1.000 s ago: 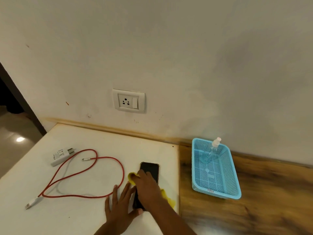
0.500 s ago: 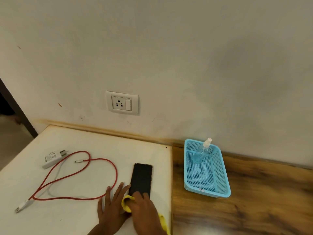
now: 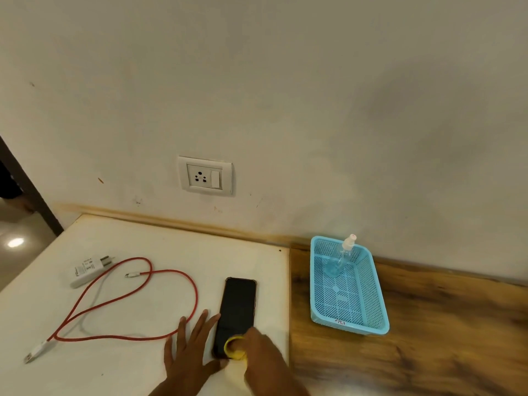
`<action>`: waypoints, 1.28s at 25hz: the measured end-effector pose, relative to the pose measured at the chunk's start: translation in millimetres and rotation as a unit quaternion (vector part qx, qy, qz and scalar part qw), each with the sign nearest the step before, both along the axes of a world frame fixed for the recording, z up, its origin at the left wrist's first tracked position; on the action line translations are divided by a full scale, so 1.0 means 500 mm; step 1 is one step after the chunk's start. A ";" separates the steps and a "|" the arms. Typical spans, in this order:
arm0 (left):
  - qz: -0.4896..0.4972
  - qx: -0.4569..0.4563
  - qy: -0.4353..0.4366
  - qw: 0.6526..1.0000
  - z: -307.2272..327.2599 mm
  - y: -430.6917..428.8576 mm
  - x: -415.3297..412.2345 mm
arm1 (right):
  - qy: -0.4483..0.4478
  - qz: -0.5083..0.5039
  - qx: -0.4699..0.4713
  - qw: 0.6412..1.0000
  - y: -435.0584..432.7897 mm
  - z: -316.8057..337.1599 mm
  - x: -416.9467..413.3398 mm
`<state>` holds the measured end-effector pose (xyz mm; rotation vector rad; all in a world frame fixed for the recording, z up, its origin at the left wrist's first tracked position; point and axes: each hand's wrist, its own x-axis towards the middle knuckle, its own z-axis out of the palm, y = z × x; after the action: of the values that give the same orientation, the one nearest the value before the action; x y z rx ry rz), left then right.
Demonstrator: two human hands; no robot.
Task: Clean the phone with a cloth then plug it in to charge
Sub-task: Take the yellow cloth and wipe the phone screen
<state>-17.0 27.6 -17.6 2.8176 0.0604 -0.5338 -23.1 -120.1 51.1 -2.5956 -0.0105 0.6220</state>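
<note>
Head view: cloth down on the phone's near end!
Right grip curls round the yellow cloth, pressing it onto the dark phone, which lies flat on the white table. Left grip lies flat, fingers straight, fingertips at the phone's left edge. Red cable and charger lie loose to the left.

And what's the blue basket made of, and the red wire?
The blue basket looks like moulded plastic, smooth and slightly glossy, with a grid of small holes. The red wire seems wrapped in braided fabric: matte, finely textured; it could be rubber instead.
</note>
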 end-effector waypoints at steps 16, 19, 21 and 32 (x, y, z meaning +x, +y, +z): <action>0.050 0.021 -0.043 0.998 0.001 -0.018 0.001 | -0.105 0.093 -0.100 0.985 0.102 -0.016 0.129; 0.031 0.023 0.031 0.999 -0.003 -0.008 0.000 | -0.097 0.165 -0.097 0.977 0.061 -0.012 0.113; 0.027 0.021 0.048 0.998 0.001 -0.005 0.004 | -0.100 0.121 -0.092 0.983 0.028 -0.023 0.099; -0.003 -0.050 -0.100 0.994 0.048 -0.015 -0.015 | -0.075 0.110 -0.076 0.988 0.039 -0.034 -0.017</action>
<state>-24.5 20.1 6.3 2.7571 -0.0148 -0.2450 -31.8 -100.4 33.9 -2.8070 -0.3125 0.5198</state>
